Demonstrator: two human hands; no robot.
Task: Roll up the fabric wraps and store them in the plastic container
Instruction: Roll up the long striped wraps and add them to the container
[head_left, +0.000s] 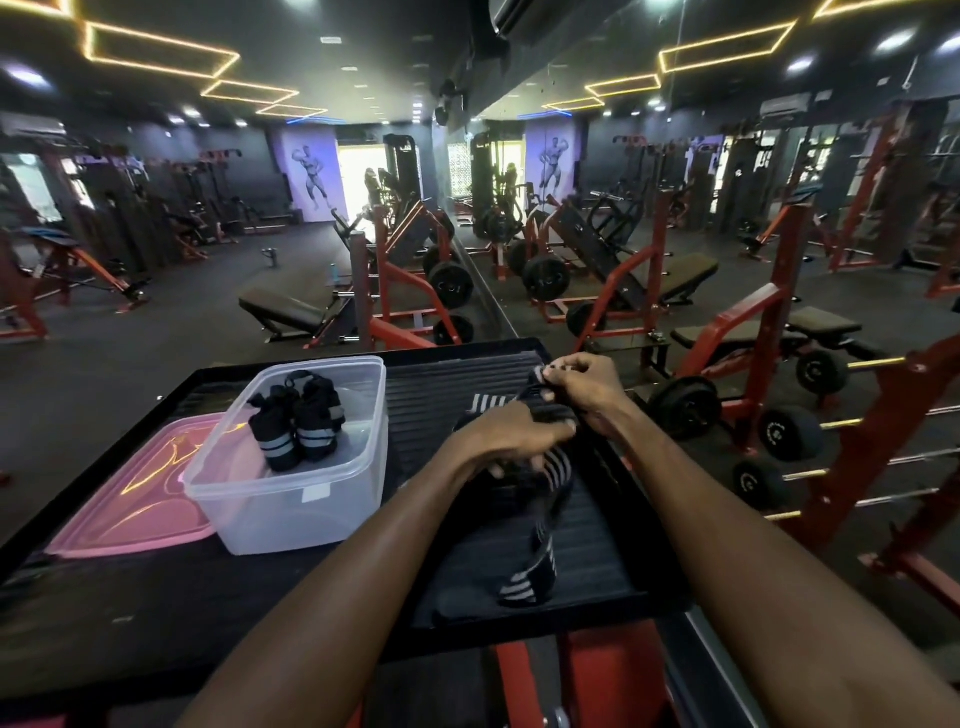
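1. A gym floor stretches out under yellow geometric ceiling lights (161, 52), with a matching set at 1 o'clock.
2. Red-framed weight machines (410, 291) loaded with black plates (451, 285) stand at 12 o'clock, doubled in a wall mirror (727, 182).
3. A flat black bench (283, 312) sits at 11 o'clock.
4. A rack of black dumbbells (789, 431) lines the 3 o'clock side.
5. A bodybuilder mural (311, 176) glows purple on the far wall, beside a bright doorway (358, 176).
6. A black ribbed counter (441, 384) fills the foreground.
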